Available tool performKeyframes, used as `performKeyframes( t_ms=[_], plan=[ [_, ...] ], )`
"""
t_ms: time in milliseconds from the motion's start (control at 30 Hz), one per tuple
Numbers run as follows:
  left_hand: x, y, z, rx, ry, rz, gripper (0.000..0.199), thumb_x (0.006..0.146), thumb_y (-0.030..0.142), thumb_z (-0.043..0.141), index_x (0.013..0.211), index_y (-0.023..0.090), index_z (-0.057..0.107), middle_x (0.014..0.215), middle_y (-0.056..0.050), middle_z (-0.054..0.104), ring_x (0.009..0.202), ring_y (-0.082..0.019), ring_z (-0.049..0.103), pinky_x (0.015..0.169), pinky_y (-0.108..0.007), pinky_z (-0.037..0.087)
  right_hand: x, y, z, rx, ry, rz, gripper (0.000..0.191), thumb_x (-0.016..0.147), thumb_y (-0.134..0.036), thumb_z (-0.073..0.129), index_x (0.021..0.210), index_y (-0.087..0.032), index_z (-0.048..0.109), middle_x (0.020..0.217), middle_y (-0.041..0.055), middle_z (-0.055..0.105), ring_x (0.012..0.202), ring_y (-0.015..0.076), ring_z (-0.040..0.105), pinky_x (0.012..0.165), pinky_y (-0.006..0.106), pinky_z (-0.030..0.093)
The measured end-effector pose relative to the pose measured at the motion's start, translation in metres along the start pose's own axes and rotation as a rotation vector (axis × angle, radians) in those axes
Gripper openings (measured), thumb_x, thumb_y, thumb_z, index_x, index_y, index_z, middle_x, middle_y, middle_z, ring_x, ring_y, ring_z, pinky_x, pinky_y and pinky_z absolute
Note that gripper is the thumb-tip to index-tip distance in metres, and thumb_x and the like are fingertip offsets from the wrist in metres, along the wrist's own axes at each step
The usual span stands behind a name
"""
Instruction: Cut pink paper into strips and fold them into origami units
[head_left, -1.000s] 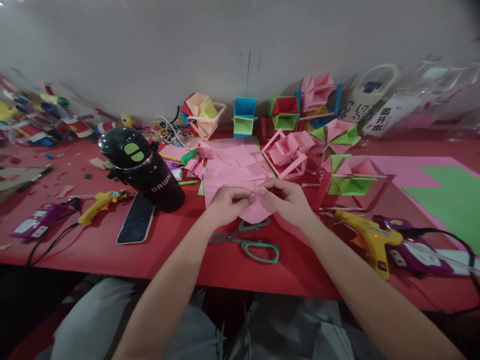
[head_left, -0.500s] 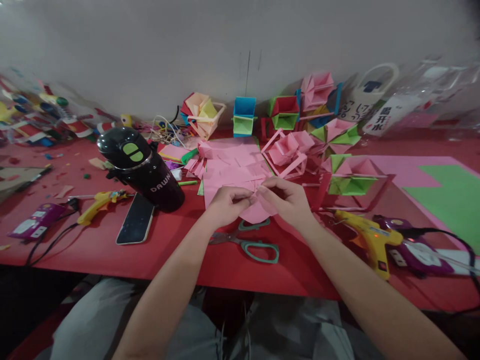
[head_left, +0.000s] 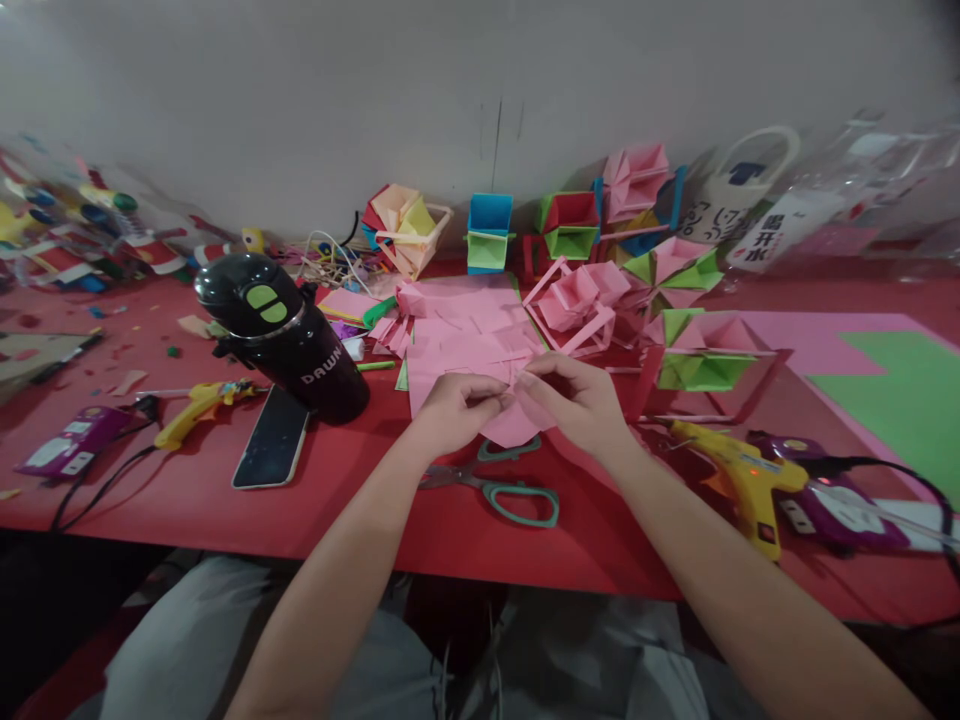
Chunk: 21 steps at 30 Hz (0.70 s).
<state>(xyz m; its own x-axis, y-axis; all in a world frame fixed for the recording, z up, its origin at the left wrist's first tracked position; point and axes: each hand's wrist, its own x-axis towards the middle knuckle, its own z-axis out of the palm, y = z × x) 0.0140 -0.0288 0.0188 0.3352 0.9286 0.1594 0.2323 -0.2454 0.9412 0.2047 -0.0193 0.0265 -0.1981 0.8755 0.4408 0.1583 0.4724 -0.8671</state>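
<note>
My left hand (head_left: 459,408) and my right hand (head_left: 574,395) meet over pink sheets, thumbs and fingers pinched around a piece of pink paper (head_left: 517,425). The fingertips hide part of that piece, so its exact shape cannot be made out. Under and behind the hands lie more pink paper sheets (head_left: 472,310). Just below the hands, scissors (head_left: 521,505) with green handles rest on the red table (head_left: 480,555), blades pointing left.
A black bottle (head_left: 300,360) and a phone (head_left: 271,440) stand left. Glue guns lie on both sides: one (head_left: 199,410) left, another (head_left: 739,475) right. Folded paper models (head_left: 574,300) line the back. Coloured sheets (head_left: 892,400) and plastic bottles (head_left: 795,220) are at right.
</note>
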Motion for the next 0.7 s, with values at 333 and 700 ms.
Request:
performKeyframes(
  t_ms=[333, 700],
  plan=[
    [0.004, 0.004, 0.000, -0.325, 0.246, -0.096, 0.015, 0.071, 0.031, 0.080, 0.077, 0.017, 0.078, 0.079, -0.003, 0.074, 0.076, -0.014, 0.063, 0.077, -0.027, 0.051, 0.001, -0.004, -0.001, -0.088, -0.059, 0.050, 0.019, 0.081, -0.032, 0.076, 0.095, -0.020, 0.073, 0.086, 0.0024, 0.072, 0.079, 0.0190, 0.065, 0.072, 0.031, 0.052],
    [0.003, 0.009, -0.010, -0.662, 0.208, -0.385, 0.020, 0.056, 0.019, 0.086, 0.071, 0.014, 0.075, 0.070, -0.001, 0.068, 0.060, -0.009, 0.059, 0.057, -0.022, 0.048, 0.002, 0.001, -0.004, -0.042, -0.098, 0.094, 0.019, 0.082, -0.028, 0.073, 0.098, -0.018, 0.070, 0.090, 0.0045, 0.071, 0.079, 0.0186, 0.064, 0.069, 0.031, 0.049]
  ],
)
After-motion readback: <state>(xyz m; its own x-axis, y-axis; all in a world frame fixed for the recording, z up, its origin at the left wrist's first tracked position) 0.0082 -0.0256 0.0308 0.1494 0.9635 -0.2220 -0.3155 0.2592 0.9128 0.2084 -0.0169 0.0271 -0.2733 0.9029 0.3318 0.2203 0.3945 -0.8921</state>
